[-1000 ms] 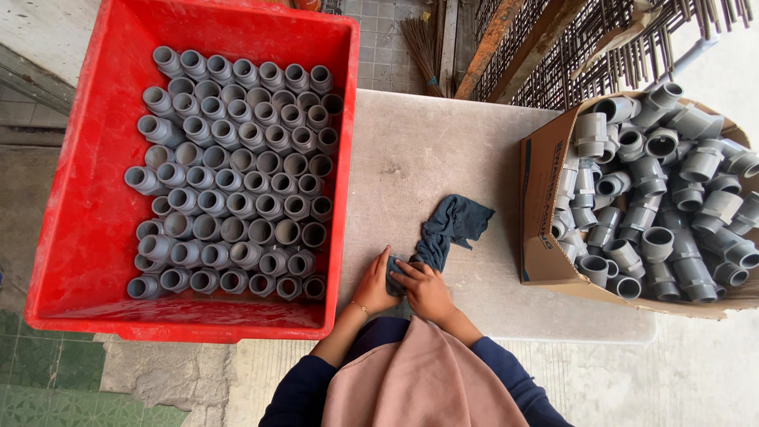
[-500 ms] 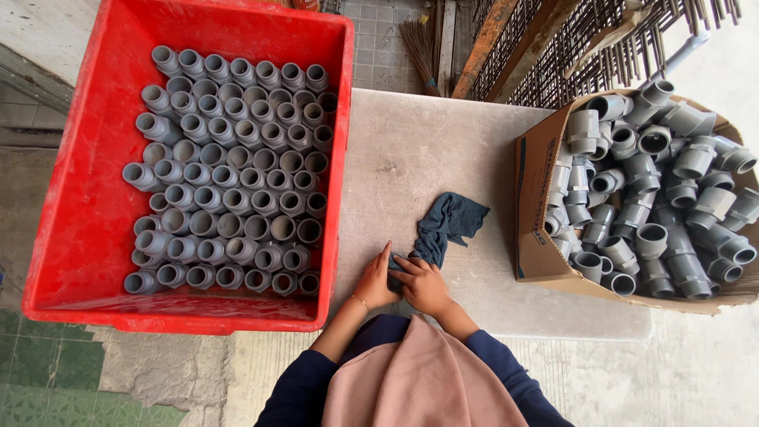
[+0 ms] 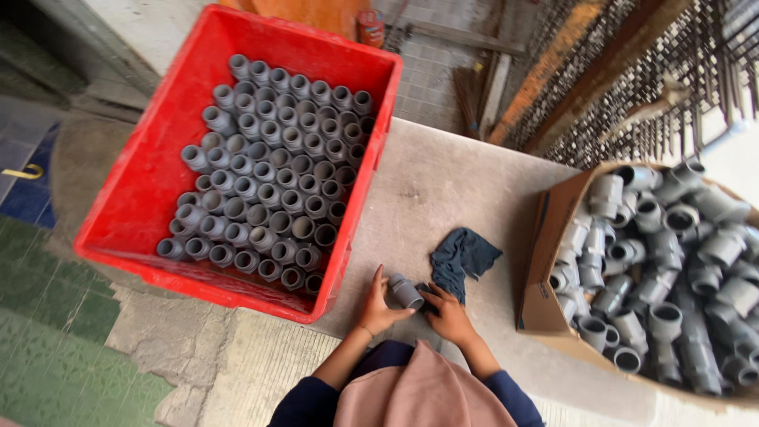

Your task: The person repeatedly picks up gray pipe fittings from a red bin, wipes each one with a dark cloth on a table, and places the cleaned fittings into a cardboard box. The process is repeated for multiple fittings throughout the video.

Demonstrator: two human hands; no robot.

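Left hand: your left hand (image 3: 379, 304) has its fingers curled round one end of a short grey plastic pipe fitting (image 3: 406, 292), gripping it just above the pale concrete tabletop (image 3: 443, 190).
Right hand: your right hand (image 3: 449, 315) meets the fitting's other end; its fingers look closed there, pinning the edge of a crumpled dark blue rag (image 3: 460, 257).
Fitting: it lies on its side between your hands, near the corner of the red plastic crate (image 3: 142, 198), which holds more grey fittings stood in rows.
Doing it well: judging by the rag, this looks like wiping; keep the left grip steady and let the cloth cover the whole surface.
Supply: the open cardboard box (image 3: 553, 261) on your right holds loose, jumbled grey fittings.
Hard to see: your right fingertips hide behind the fitting and cloth; your head covering blocks your forearms; the box runs off frame.
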